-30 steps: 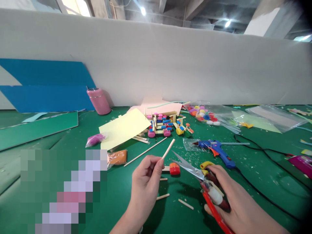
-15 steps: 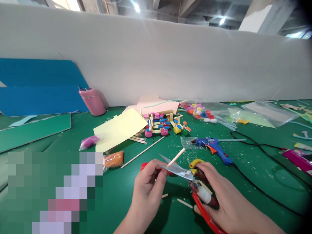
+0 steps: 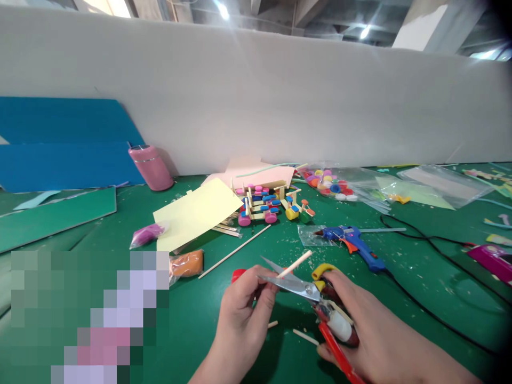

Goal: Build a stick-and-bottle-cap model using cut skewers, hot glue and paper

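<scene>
**Pale stick (image 3: pixel 298 262) lies between parted scissor blades**

The thumb and forefinger of the left hand (image 3: pixel 248 314) are drawn narrowly together at the stick's near end, where it appears to be pinched; the contact is partly hidden by the near blade. The stick, thin, straight and apparently wooden, is pointed up to the right. The scissors (image 3: pixel 304 289) are held in the right hand (image 3: pixel 356 320), its digits spread wide around the handles, one yellow and one red, with a white wrap between. The steel blades are shiny, tapered and parted.

On the smooth green table (image 3: pixel 420 304), a longer thin rod (image 3: pixel 236 250) is laid to the left. Farther off, small wheeled models (image 3: pixel 260 205) are clustered beside a flat yellow sheet (image 3: pixel 196 213). To the right, a blue plastic glue gun (image 3: pixel 356 245) is seen, with a translucent rod projecting behind it.
</scene>
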Demonstrator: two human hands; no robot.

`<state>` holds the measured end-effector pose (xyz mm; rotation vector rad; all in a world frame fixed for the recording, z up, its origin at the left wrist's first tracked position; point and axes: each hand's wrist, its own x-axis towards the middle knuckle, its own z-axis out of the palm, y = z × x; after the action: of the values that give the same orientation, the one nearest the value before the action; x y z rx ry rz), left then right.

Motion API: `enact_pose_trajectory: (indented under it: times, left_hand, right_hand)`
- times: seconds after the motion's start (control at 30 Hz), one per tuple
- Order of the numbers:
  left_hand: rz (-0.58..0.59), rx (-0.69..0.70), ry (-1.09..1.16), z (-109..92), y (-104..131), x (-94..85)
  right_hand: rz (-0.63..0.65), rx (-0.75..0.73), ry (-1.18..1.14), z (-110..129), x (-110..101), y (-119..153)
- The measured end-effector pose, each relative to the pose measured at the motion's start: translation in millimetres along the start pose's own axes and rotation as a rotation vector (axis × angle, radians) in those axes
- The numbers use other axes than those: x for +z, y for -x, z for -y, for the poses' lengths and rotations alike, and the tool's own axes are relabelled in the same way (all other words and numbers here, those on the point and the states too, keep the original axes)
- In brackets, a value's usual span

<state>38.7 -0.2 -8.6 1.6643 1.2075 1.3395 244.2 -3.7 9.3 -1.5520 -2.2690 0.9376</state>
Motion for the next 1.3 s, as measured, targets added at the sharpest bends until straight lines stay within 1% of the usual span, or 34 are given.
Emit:
enact_pose_trajectory:
  times: [0.2, 0.33, 0.43, 0.57, 0.7, 0.8, 0.87, 0.97, 1.03, 1.07, 1.13, 1.23, 1.3]
  left_hand:
    - [0.001, 0.095, 0.001, -2, -2, -0.3]
    - [-0.014, 0.110, -0.029, -5, -4, -0.3]
    - [-0.032, 0.097, -0.024, -6, -4, 0.6]
    - [-0.033, 0.005, 0.043, -3, -2, 0.6]
    - [0.023, -0.115, 0.163, 3, -4, -4.8]
    - [0.080, -0.246, 0.309, 3, -8, -9.2]
    - [0.101, -0.338, 0.444, 1, -11, -10.4]
    - [0.139, -0.476, 0.626, -3, -14, -9.6]
    - [0.167, -0.548, 0.684, -4, -15, -8.1]
    - [0.165, -0.570, 0.688, -3, -15, -7.1]
    - [0.125, -0.595, 0.645, -1, -14, -5.2]
    - [0.037, -0.577, 0.532, 2, -13, -3.5]
    - [0.019, -0.556, 0.500, 2, -13, -3.9]
  right_hand:
    - [0.042, 0.067, 0.047, 4, -3, -2]
    - [0.027, 0.019, 0.090, 5, -2, -3]
    - [0.049, 0.014, 0.074, 8, -3, -5]
    - [0.065, 0.061, 0.075, 9, -3, -10]
    - [0.048, 0.037, 0.066, 7, -6, -16]
    - [-0.008, 0.014, 0.076, 4, -11, -18]
    - [-0.019, -0.010, 0.060, 3, -15, -18]
    - [0.035, -0.057, 0.064, 0, -17, -16]
    - [0.066, -0.077, 0.082, -2, -16, -16]
    - [0.069, -0.077, 0.088, -3, -15, -15]
    - [0.058, -0.058, 0.101, -3, -14, -15]
    - [0.048, -0.037, 0.107, -2, -13, -17]
    - [0.048, -0.043, 0.094, -1, -14, -19]
